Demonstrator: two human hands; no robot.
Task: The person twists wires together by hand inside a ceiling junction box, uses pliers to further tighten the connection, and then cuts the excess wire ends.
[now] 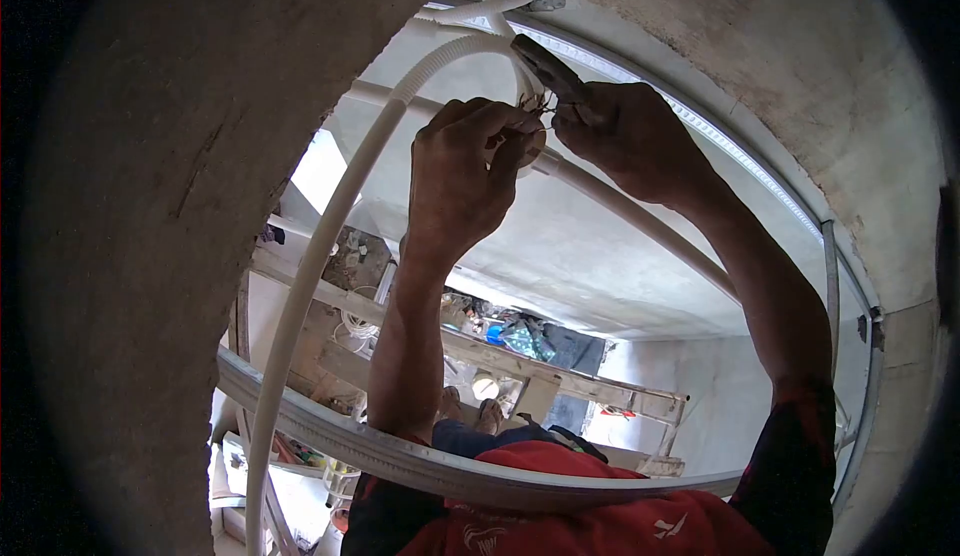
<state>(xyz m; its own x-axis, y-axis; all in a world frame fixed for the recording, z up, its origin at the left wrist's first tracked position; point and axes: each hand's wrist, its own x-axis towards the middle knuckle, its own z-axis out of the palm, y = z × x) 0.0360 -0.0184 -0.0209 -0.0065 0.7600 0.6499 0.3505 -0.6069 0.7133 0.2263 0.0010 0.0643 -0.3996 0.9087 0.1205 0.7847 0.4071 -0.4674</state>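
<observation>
Both hands are raised close together beside a round white junction box (pixel 537 148), which they partly cover. My left hand (pixel 465 161) is closed, thumb and forefinger pinching thin electrical wires (pixel 535 104) whose ends fan out between the hands. Gripped in my right hand (pixel 630 141) is a pair of dark pliers (pixel 548 64), the jaws pointing up and left. A thin wire runs from the left fingertips toward the right fingers.
A white corrugated conduit (pixel 350 191) curves down on the left. Another white pipe (pixel 640 221) slopes away to the right. A metal ceiling channel (pixel 400 446) crosses before my chest. Wooden scaffolding (pixel 600 391) stands below, with a blue item (pixel 494 334) and clutter under it.
</observation>
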